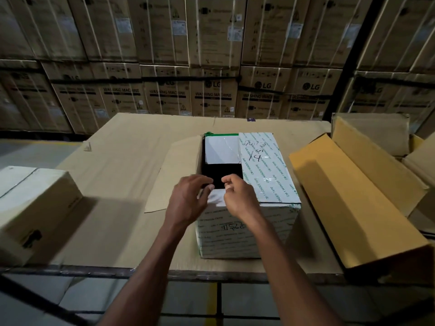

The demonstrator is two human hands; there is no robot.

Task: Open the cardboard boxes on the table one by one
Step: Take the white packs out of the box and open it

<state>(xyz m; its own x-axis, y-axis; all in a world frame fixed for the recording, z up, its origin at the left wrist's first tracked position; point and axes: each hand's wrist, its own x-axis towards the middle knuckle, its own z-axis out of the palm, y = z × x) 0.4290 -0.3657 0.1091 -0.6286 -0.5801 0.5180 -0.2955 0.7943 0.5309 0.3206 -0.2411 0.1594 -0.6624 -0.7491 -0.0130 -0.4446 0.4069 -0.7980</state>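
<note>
At the middle of the table (122, 147), near its front edge, stands the taped box (249, 208) we are working on, wrapped in white printed tape. Its left top flap (176, 175) already lies folded out flat to the left, while the right flap (263, 165) is still down over the opening, so the box is only half open. Through the gap we see a white sheet (222, 149) at the far end and dark space nearer us. Our left hand (188, 196) rests with curled fingers on the near rim, apparently steadying the box, though we cannot tell whether it truly grips anything. Our right hand (237, 196) has thumb and fingers drawn together at the near inner flap (217, 198), seemingly pinching its edge to lift it. To our right lies an opened yellow-lined box (353, 189), flaps spread, likely finished. On the left sits a closed box (35, 208), probably waiting its turn. Stacked washing-machine cartons (211, 90) fill the background.
</note>
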